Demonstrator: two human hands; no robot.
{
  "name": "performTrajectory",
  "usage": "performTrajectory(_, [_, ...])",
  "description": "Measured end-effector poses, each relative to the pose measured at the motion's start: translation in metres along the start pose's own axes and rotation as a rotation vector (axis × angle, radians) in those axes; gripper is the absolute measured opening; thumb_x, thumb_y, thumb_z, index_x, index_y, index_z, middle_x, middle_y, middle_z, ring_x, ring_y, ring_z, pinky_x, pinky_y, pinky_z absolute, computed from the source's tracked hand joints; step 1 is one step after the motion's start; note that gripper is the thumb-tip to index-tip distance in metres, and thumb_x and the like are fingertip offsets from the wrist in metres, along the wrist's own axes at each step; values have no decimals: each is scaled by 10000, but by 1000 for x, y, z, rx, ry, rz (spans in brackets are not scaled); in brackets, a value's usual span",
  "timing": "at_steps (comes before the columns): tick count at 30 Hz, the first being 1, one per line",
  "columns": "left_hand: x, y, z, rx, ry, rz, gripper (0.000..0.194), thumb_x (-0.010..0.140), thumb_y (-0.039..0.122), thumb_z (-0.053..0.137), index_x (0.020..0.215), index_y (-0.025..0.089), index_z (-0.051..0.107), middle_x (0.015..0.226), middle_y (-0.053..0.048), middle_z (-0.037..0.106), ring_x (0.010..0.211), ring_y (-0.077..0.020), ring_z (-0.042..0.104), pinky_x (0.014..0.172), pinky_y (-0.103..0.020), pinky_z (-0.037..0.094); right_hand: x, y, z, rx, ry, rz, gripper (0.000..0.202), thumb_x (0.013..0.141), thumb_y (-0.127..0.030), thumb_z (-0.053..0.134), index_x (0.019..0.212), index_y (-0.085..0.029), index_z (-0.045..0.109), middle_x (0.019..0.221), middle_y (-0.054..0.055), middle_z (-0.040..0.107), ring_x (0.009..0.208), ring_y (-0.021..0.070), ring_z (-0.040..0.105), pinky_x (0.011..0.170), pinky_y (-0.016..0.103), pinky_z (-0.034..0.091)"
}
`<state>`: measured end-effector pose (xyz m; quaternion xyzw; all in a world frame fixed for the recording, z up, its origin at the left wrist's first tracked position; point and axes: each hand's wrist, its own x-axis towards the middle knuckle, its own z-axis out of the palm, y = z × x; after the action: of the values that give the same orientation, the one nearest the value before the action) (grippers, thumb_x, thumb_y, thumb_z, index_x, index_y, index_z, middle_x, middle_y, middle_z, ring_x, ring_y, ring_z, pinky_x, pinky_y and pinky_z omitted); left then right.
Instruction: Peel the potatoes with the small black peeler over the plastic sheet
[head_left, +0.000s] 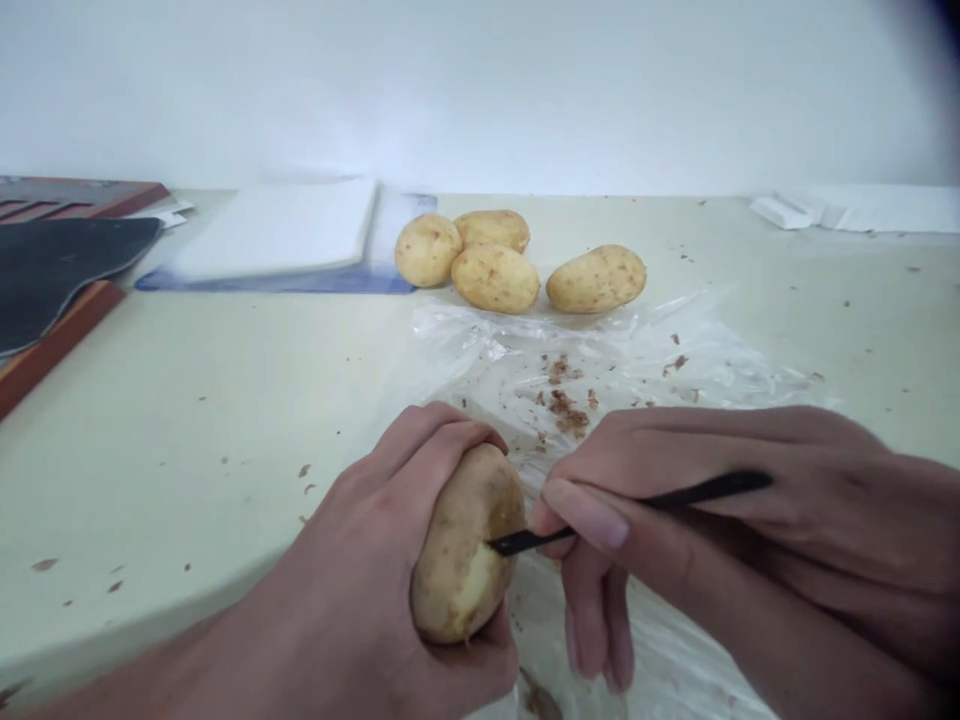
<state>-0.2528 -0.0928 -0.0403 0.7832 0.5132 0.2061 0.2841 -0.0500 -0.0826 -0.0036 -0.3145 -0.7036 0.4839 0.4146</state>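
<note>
My left hand [405, 530] is wrapped around a potato [454, 560], holding it tilted near the front of the table. A pale yellow strip of bare flesh runs down the side of this potato that faces right. Between thumb and fingers, my right hand [660, 540] pinches a slim black tool [705, 490], which widens at its far end. Its flat tip touches the potato at the edge of the bare strip; the exact shape of that tip cannot be made out. Beneath both hands lies a crumpled clear plastic bag [480, 345] with brown peel scraps [568, 412] on it.
Several whole potatoes [495, 278] sit behind the bag. A white stack [277, 230] rests on a blue sheet [270, 284] at the back left. Far left is a dark mat [67, 270] with a red-brown frame [60, 345]. White paper [892, 208] lies back right, by the wall.
</note>
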Motion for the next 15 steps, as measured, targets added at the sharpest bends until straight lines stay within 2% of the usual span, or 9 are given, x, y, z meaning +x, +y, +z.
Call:
performTrajectory(4, [0, -3, 0, 30, 11, 15, 530, 578, 188, 738, 1047, 341, 546, 1139, 34, 632, 904, -169, 665, 718, -298, 639, 3, 3, 0, -53, 125, -104, 329, 958, -496, 679, 721, -310, 810, 500, 27, 657, 401, 147, 652, 407, 177, 568])
performTrajectory(8, [1, -5, 1, -7, 18, 36, 579, 580, 192, 746, 1094, 357, 535, 1161, 46, 635, 960, -174, 669, 785, -310, 646, 2, 6, 0, -43, 28, -151, 297, 937, -474, 714, 706, -310, 806, 620, 42, 713, 484, 159, 715, 478, 194, 613])
performTrajectory(11, [-1, -4, 2, 7, 23, 30, 567, 597, 195, 735, 1103, 351, 532, 1172, 41, 635, 957, -170, 671, 784, -305, 644, 1, 11, -2, -78, 38, -69, 365, 934, -457, 727, 633, -255, 762, 534, 33, 685, 435, 137, 681, 452, 166, 589])
performTrajectory(15, [-2, -3, 2, 12, 23, 31, 605, 594, 195, 730, 1140, 349, 520, 1159, 32, 659, 940, -179, 683, 757, -302, 633, -6, 25, 0, 28, 155, -46, 232, 913, -467, 753, 932, -240, 796, 544, 0, 689, 401, 152, 648, 359, 205, 545])
